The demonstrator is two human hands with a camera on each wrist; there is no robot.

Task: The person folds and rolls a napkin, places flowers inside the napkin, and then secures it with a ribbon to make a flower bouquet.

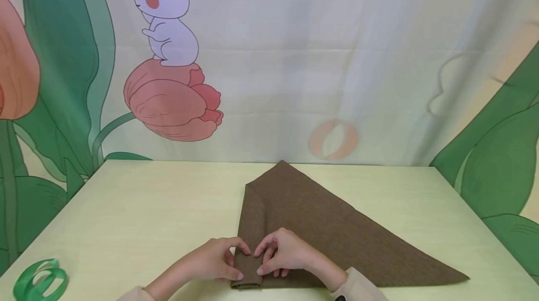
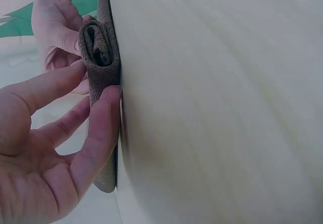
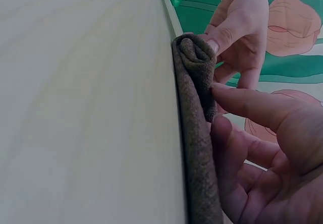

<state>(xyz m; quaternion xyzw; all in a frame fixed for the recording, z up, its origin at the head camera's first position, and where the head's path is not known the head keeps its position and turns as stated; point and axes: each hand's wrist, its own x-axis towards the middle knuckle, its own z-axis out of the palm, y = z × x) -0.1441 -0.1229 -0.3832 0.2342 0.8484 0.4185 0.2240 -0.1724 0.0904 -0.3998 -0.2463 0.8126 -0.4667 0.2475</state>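
Observation:
A brown cloth lies on the table as a large triangle, its left side folded over into a flat, layered band. My left hand grips the outer left edge of this band near its front end, thumb low and fingers bent over the top. Opposite it, my right hand holds the band's inner edge with bent fingers and thumb. The layered end of the cloth shows as a flattened coil in the left wrist view. In the right wrist view, the same coiled end sits between both hands.
A loop of green ribbon lies at the table's front left corner. The pale table reaches back to a hanging backdrop printed with a rabbit and tulips. The cloth's long point stretches toward the front right.

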